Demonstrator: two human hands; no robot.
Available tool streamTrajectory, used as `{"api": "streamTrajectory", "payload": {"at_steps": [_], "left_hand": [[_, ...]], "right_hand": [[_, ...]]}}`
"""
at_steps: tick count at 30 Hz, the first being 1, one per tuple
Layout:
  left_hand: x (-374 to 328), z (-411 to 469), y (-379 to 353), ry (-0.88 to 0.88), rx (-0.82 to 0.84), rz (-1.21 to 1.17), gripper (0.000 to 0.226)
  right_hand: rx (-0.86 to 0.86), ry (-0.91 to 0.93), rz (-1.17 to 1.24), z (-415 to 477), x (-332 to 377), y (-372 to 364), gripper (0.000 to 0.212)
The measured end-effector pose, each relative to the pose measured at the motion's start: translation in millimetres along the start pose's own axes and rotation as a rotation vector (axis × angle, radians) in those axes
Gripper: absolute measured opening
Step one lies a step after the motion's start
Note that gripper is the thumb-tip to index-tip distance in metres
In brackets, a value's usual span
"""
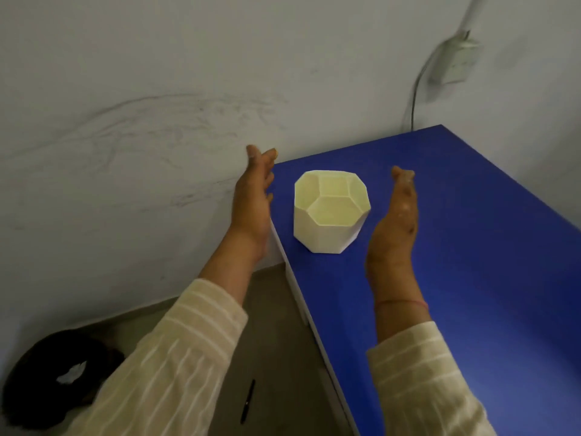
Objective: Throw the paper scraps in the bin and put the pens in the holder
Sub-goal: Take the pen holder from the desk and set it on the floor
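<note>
A cream, faceted pen holder (330, 212) with inner compartments stands on the blue table (471, 247) near its left corner. It looks empty inside. My left hand (253, 196) is raised flat to the left of the holder, fingers extended, holding nothing. My right hand (396, 225) is raised flat to the right of it, also holding nothing. Neither hand touches the holder. A black pen (247, 401) lies on the floor below the table's edge. A black bin (53, 376) at the bottom left has a white paper scrap (71, 372) inside.
A grey scuffed wall (141, 136) runs behind and to the left. A wall socket (456, 59) with a cable hangs at the top right. The brown floor (283, 357) lies between bin and table.
</note>
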State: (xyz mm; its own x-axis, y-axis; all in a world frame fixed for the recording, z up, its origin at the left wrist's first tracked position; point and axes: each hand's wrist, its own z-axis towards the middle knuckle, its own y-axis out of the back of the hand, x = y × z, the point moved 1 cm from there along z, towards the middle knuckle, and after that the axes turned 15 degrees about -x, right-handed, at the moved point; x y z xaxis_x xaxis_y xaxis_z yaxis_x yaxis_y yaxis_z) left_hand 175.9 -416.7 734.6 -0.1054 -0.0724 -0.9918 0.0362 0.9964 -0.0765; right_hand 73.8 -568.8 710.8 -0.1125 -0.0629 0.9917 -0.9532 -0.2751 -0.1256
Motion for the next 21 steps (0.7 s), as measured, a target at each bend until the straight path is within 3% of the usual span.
{"api": "streamTrajectory", "payload": {"at_steps": [5,8,11,14,18,21], "left_hand": [[26.4,-5.9,-43.2,0.03,0.081,0.052,0.078],[30.2,-5.9,-26.4,-0.019,-0.024,0.006,0.087],[17.8,-9.3,16.9,-0.08,-0.14,-0.089,0.077],[10.6,-20.0,78.3,-0.112,-0.231,-0.152,0.072],[41.9,-32.1,168.4,-0.095,-0.276,-0.221,0.073],[106.5,-39.1,243.3,-0.024,-0.345,-0.281,0.074]], "right_hand": [[0.158,-0.275,-0.001,8.9,-25.1,-14.3,0.064],[0.199,-0.28,-0.025,-11.5,-32.0,-31.6,0.067],[0.258,-0.199,0.023,-48.9,-36.3,-55.9,0.066],[0.325,-0.198,0.095,-106.1,-40.3,-75.3,0.086],[0.494,-0.191,0.135,-180.9,-72.2,-81.6,0.067],[0.56,-0.19,0.082,-242.8,-140.9,-81.9,0.054]]}}
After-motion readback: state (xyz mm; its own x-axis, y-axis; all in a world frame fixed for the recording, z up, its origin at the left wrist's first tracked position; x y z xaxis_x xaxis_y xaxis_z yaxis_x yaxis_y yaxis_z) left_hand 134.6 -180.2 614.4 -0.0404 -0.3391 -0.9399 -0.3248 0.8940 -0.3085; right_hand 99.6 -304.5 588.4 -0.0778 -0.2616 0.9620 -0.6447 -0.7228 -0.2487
